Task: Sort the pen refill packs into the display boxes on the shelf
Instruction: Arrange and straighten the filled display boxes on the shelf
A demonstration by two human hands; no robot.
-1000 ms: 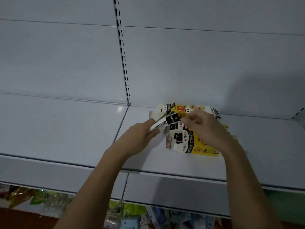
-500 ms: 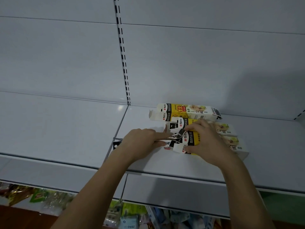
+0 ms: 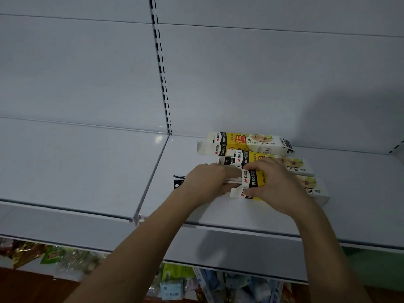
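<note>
Three yellow, black and white display boxes lie side by side on the white shelf (image 3: 218, 215). The far box (image 3: 247, 143) is untouched, and the middle box (image 3: 295, 166) is half hidden by my hands. My right hand (image 3: 275, 184) grips the near box (image 3: 253, 181) at its open left end. My left hand (image 3: 205, 182) holds slim white refill packs (image 3: 232, 180) and has their ends in the mouth of that box. A black pack end (image 3: 178, 182) sticks out to the left of my left hand.
The shelf runs left over a seam (image 3: 150, 178) to another bare white panel. A slotted upright (image 3: 161, 68) rises at the back wall. Below the shelf edge hang packaged goods (image 3: 170, 289).
The packs that my left hand held above the boxes have come down to the near box's open end. My right hand moved from the box tops to clasp that box.
</note>
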